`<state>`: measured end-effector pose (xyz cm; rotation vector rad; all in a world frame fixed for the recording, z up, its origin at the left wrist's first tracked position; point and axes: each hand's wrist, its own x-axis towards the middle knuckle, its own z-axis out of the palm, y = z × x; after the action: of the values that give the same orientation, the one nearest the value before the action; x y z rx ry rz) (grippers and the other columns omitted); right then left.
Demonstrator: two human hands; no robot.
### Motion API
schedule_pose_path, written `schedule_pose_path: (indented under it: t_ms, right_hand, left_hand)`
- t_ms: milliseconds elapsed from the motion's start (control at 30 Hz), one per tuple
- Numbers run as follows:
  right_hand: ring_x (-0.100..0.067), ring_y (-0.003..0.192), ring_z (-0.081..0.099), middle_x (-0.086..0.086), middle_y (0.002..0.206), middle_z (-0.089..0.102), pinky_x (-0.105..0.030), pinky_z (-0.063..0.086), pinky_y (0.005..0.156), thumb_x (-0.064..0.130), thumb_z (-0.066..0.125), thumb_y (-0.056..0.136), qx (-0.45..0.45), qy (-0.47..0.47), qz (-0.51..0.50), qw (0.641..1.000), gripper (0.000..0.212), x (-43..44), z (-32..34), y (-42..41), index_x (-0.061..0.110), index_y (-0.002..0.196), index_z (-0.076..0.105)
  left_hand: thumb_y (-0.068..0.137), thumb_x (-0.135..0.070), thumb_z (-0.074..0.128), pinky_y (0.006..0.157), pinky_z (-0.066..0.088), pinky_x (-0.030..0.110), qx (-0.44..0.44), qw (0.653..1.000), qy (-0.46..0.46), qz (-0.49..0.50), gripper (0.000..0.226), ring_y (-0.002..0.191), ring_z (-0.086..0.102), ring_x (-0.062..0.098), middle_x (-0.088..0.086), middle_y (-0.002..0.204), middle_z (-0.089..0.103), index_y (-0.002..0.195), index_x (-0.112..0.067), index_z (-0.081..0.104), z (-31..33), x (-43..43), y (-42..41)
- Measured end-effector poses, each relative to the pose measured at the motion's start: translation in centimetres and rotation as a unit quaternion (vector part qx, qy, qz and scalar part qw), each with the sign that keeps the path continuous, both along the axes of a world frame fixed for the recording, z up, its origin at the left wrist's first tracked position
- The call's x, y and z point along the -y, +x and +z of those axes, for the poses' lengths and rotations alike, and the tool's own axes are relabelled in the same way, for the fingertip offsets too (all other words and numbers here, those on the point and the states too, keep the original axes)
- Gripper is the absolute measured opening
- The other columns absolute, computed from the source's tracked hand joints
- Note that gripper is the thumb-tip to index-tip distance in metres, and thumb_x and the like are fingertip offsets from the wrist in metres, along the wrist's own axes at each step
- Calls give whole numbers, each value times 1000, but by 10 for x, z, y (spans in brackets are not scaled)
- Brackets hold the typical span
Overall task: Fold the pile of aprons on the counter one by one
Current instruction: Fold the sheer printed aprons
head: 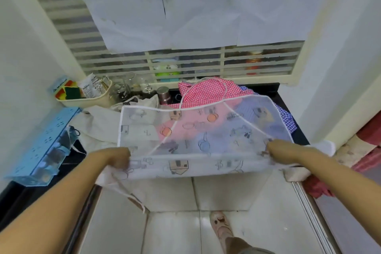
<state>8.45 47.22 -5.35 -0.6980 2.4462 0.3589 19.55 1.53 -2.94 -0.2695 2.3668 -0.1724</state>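
A see-through white apron (206, 130) printed with small cartoon figures is stretched flat above the black counter (301, 132). My left hand (118, 158) grips its near left edge and my right hand (277, 150) grips its near right edge, with the near part hanging down over the counter front. Under it lies the pile: a red checked apron (203, 90), a blue checked apron (286, 118) at the right and a cream apron (99, 123) at the left. White strings run across the held apron.
A beige basket (88, 99) with sponges and packets stands at the back left beside glass jars (127, 86) and a metal tin (163, 95). A blue rack (41, 146) sits on the left counter. Red cloth (367, 150) lies at the right. My foot (221, 227) is on the tiled floor.
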Motion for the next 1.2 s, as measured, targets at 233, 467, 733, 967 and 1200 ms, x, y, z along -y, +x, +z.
schedule_pose_path:
  t_ms: [233,467,733,967,1200]
  right_hand:
    - [-21,89,47,-9,104,53,-26,37,73,19,61,91,23,30,-56,998,15,33,70,-71,9,98,53]
    - [-17,88,64,-1,105,69,-26,50,80,36,59,88,71,18,-84,994,33,49,78,-147,12,109,68]
    - [-16,110,57,3,120,64,-34,43,102,39,65,81,170,-31,-99,980,38,73,31,-224,25,116,66]
    - [-14,104,52,15,102,56,-25,40,87,29,59,88,156,-26,-24,987,11,95,-1,-253,39,92,60]
    - [-14,83,52,5,88,61,-25,42,78,10,56,82,194,-50,11,980,17,110,-8,-238,13,95,67]
  left_hand:
    - [95,-16,45,76,39,25,-45,999,-21,1,32,90,51,20,16,122,61,115,3,62,56,24,-63]
    - [95,-11,47,69,39,29,-94,993,10,76,30,94,51,21,17,117,60,117,4,60,44,49,-111]
    - [86,-25,62,69,36,27,-140,970,130,153,19,87,53,21,8,92,57,93,-7,60,3,70,-161]
    - [88,-9,48,62,38,28,-135,980,107,98,15,79,54,23,15,92,64,78,-2,58,-16,72,-196]
    - [89,-25,63,102,38,36,-335,923,190,19,55,122,46,29,13,134,47,138,-12,44,-34,-16,-256]
